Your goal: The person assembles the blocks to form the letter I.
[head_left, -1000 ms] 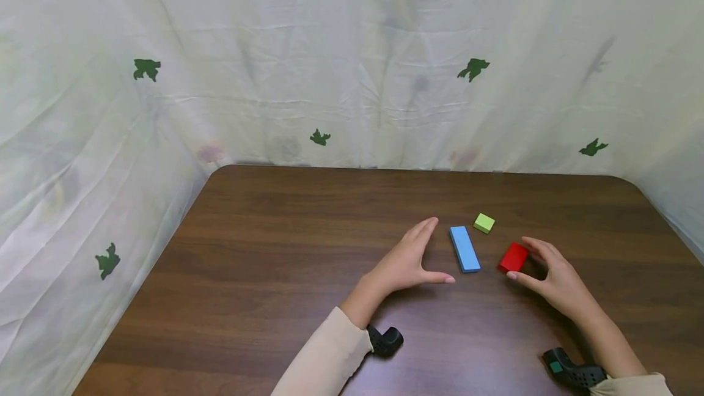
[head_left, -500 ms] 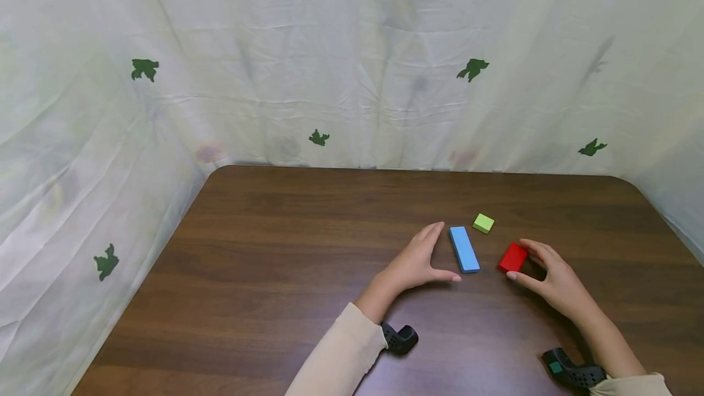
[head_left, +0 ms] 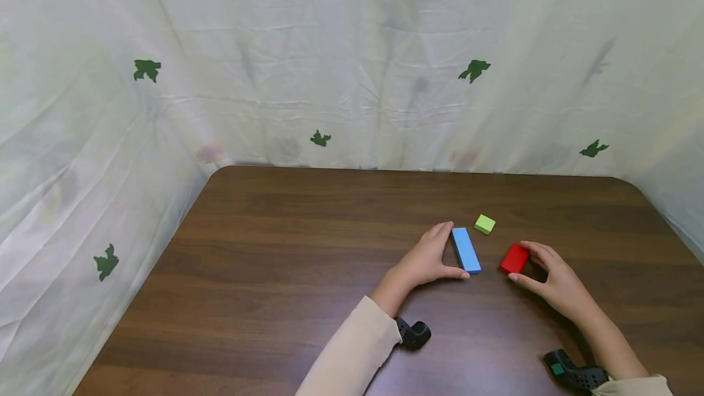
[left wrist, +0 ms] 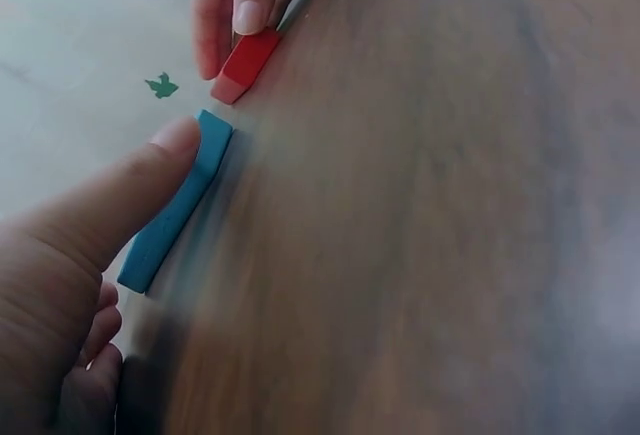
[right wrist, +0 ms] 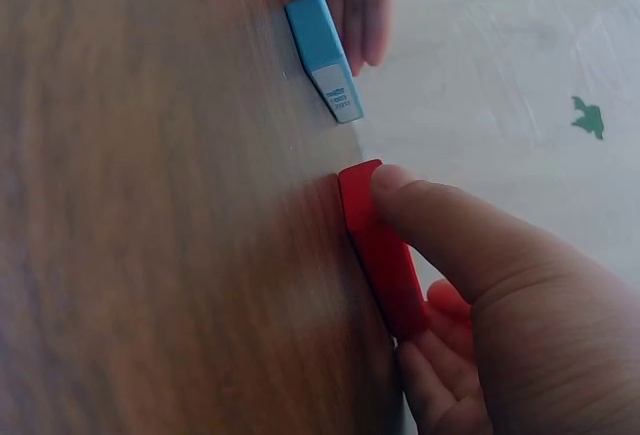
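Note:
A long blue block (head_left: 466, 250) lies flat on the brown table, right of the centre. My left hand (head_left: 422, 260) spans it from the left, thumb at the near end and fingertips at the far end. In the left wrist view its thumb (left wrist: 176, 139) overlaps the blue block (left wrist: 180, 217). To the right, my right hand (head_left: 558, 277) holds a red block (head_left: 514, 258) between thumb and fingers at its two ends. The right wrist view shows the thumb (right wrist: 393, 179) on a corner of the red block (right wrist: 385, 260); the other fingers are partly hidden.
A small green block (head_left: 484, 224) lies behind the gap between the blue and red ones. The wood-grain table (head_left: 264, 274) reaches back to a pale curtain (head_left: 352, 66) with green leaf shapes. Black wrist devices (head_left: 414, 333) sit below both hands.
My left hand has moved right, up to the blue block, so that its thumb and fingertips now reach the block's ends. The right hand and the blocks have stayed in place.

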Available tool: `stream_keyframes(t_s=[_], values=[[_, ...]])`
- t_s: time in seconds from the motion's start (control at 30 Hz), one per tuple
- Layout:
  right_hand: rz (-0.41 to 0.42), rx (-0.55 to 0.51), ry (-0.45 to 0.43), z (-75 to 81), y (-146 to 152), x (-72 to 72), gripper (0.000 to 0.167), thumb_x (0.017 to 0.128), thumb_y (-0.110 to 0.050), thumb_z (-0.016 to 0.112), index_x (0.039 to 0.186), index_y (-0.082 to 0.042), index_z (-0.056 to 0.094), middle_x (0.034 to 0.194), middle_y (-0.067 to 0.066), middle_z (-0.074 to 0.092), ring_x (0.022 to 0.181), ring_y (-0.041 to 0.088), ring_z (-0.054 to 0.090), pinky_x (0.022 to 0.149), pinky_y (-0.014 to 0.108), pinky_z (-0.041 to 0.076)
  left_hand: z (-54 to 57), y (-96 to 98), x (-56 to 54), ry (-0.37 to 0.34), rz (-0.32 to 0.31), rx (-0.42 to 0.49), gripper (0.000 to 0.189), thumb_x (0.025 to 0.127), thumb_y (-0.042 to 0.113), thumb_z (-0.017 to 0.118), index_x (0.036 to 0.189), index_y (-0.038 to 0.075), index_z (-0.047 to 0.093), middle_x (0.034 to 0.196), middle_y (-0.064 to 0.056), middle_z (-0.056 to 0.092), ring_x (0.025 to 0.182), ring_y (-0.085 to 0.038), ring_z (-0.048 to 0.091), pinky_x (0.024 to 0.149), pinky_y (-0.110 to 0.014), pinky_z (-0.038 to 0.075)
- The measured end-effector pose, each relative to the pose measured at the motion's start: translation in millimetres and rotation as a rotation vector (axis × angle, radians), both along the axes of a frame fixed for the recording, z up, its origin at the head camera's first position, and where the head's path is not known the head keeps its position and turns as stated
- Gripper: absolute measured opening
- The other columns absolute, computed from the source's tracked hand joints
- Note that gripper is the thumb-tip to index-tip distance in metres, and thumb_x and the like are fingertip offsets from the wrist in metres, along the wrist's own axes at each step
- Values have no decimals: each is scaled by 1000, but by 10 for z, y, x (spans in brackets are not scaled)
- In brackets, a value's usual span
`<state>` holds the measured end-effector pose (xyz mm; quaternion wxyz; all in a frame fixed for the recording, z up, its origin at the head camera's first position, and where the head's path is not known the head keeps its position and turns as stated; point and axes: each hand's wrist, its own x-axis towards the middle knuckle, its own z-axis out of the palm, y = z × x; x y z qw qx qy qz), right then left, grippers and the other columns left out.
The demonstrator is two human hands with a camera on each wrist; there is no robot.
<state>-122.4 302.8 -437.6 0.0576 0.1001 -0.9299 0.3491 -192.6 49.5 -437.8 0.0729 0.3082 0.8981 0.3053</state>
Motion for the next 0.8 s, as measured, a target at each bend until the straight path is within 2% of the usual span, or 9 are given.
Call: stream_keyframes(t_s=[0.1,0.2,0.33,0.43,0.5,0.63,0.8], values=[[2,-1,0,1,3,3,68,77,-24,72,129,5,39,125,23,38,108,44,44,85,15,39,8,32,-4,10,-1,-23,101,68,53,70,143,8,20,144,-3,25,131,-14,22,102,-26,24],[7,-6,14,-4,4,3,66,77,-23,72,127,5,40,124,23,38,107,44,44,82,3,32,16,57,-5,27,-2,-40,101,68,53,70,143,7,21,144,-3,26,130,-14,23,101,-26,25],[15,-10,31,-14,3,0,64,77,-22,72,125,6,42,123,23,39,106,44,44,78,-3,23,24,73,-4,38,-2,-55,100,68,53,70,142,6,22,143,-4,28,130,-14,24,101,-26,26],[15,-3,30,-15,3,-1,63,77,-22,72,125,5,42,123,23,39,106,43,44,80,-1,28,23,73,-3,36,1,-58,99,68,52,71,142,6,23,142,-4,29,129,-14,25,101,-26,26],[11,9,26,-13,5,0,63,77,-23,72,125,5,43,123,22,39,107,42,45,84,8,36,20,72,-2,36,4,-60,99,68,52,71,142,6,24,141,-4,30,129,-15,26,101,-26,26],[6,25,22,-13,9,-1,63,77,-24,72,126,4,43,124,22,39,107,41,45,84,20,41,18,67,6,33,13,-61,99,67,53,72,141,7,26,140,-5,31,128,-16,28,100,-27,28],[6,25,23,-19,12,-2,63,77,-25,72,126,3,43,124,22,40,107,41,45,83,8,37,17,61,21,38,19,-51,98,66,53,72,141,7,27,139,-6,32,126,-16,30,98,-27,30]])
